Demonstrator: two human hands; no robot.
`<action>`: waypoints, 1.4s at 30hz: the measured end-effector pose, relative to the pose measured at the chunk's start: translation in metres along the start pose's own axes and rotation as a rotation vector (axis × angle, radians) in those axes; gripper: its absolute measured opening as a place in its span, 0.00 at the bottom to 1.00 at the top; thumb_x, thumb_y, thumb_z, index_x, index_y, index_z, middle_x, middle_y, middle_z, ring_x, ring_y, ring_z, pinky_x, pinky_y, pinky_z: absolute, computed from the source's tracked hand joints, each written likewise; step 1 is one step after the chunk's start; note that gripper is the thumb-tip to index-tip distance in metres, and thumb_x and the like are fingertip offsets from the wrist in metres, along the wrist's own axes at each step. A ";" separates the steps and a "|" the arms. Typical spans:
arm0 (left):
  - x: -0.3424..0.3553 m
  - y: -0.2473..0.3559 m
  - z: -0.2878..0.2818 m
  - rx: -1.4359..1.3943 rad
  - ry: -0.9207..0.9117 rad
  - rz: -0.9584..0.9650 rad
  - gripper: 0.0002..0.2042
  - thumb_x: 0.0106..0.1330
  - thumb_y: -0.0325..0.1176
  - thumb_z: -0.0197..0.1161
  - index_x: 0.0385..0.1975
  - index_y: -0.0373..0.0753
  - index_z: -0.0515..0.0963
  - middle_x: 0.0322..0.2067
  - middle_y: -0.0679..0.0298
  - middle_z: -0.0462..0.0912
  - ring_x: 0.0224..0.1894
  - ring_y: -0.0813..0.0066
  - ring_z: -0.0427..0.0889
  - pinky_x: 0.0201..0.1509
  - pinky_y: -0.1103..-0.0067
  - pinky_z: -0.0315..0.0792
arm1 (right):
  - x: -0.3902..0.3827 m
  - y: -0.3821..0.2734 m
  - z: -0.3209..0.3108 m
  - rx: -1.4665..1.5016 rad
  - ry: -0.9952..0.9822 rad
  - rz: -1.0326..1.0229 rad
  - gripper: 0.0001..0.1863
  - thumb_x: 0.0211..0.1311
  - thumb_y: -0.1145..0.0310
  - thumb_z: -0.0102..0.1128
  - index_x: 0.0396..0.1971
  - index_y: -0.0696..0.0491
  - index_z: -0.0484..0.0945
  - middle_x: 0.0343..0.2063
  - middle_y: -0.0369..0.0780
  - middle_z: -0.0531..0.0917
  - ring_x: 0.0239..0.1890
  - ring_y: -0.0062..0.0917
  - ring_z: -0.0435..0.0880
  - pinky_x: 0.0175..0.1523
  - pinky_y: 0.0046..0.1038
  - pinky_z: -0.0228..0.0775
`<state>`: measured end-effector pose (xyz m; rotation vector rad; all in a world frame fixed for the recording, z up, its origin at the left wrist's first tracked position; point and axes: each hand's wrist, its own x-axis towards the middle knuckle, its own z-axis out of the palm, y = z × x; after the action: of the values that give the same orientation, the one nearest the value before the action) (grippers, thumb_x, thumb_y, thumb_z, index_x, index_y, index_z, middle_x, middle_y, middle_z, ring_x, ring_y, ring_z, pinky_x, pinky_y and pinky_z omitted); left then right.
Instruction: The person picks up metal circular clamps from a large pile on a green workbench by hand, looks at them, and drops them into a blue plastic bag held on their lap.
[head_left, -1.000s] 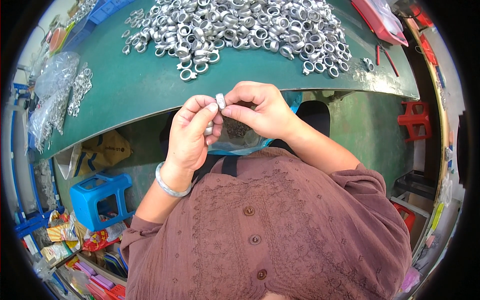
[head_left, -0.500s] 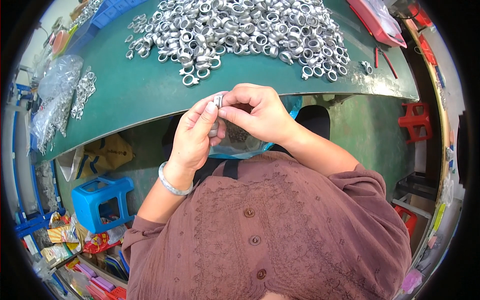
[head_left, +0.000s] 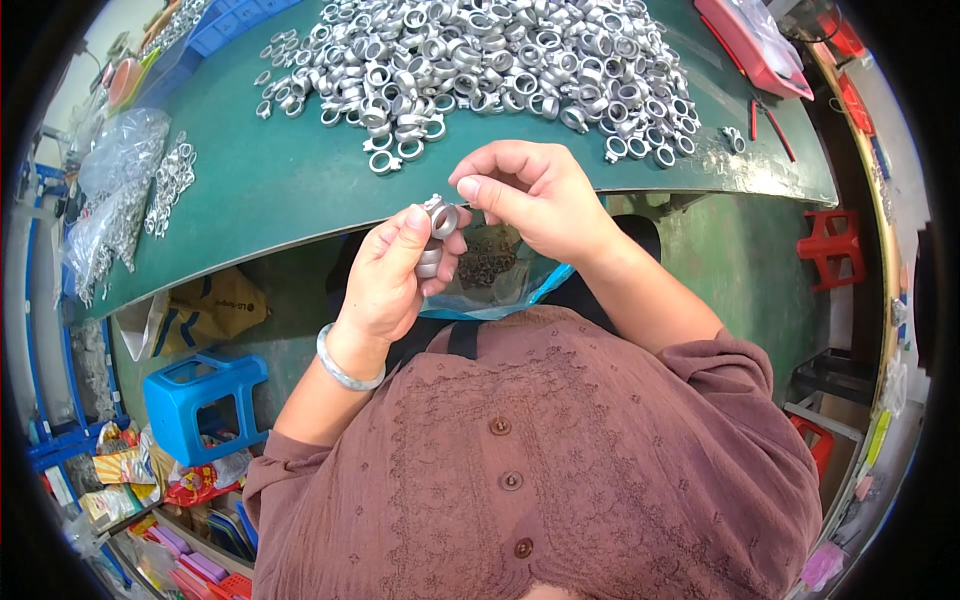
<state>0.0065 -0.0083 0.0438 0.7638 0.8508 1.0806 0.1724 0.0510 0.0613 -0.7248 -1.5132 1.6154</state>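
My left hand (head_left: 385,275) is closed around silver metal ring clamps. One ring clamp (head_left: 436,206), with a small lug on top, sits upright between thumb and fingertips; a second ring (head_left: 428,264) is tucked lower against the fingers. Just above and to the right, my right hand (head_left: 540,205) is apart from the clamp, its thumb and forefinger pinched together. Whatever the pinch holds, if anything, is too small to make out. Under the hands, a clear-and-blue plastic bag (head_left: 545,285) on my lap contains small dark pieces (head_left: 490,255). Beyond them lies a large heap of similar ring clamps (head_left: 500,60).
On the green table (head_left: 250,190) are a plastic bag of metal parts (head_left: 115,190), loose small rings (head_left: 170,185), red-handled pliers (head_left: 770,125) and a pink tray (head_left: 755,50). A blue stool (head_left: 195,405) stands left, a red stool (head_left: 830,248) right.
My right hand has drawn away from the ring clamp, up and to the right. The clamp in my left hand now shows its round opening.
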 end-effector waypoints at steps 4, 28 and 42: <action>-0.001 0.001 0.000 -0.017 -0.005 -0.009 0.19 0.64 0.47 0.46 0.34 0.36 0.73 0.23 0.70 0.74 0.19 0.88 0.67 0.19 0.92 0.57 | 0.005 -0.002 -0.001 0.076 -0.085 0.066 0.07 0.55 0.71 0.55 0.31 0.58 0.76 0.23 0.33 0.78 0.24 0.11 0.73 0.29 0.14 0.64; -0.003 0.007 0.002 -0.073 -0.026 -0.078 0.23 0.65 0.50 0.42 0.32 0.33 0.72 0.20 0.68 0.72 0.18 0.85 0.68 0.16 0.91 0.57 | 0.019 -0.006 -0.007 0.090 -0.236 0.186 0.06 0.53 0.69 0.57 0.27 0.56 0.76 0.20 0.31 0.76 0.21 0.11 0.72 0.25 0.13 0.60; 0.000 0.000 -0.010 0.017 -0.047 -0.044 0.21 0.64 0.49 0.44 0.33 0.34 0.73 0.22 0.67 0.74 0.19 0.85 0.69 0.18 0.91 0.58 | 0.019 0.001 -0.006 0.159 -0.234 0.235 0.05 0.51 0.70 0.57 0.25 0.56 0.77 0.19 0.32 0.77 0.20 0.11 0.73 0.24 0.13 0.61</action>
<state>-0.0020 -0.0071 0.0389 0.7782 0.8344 1.0137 0.1675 0.0706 0.0613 -0.6622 -1.4814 2.0322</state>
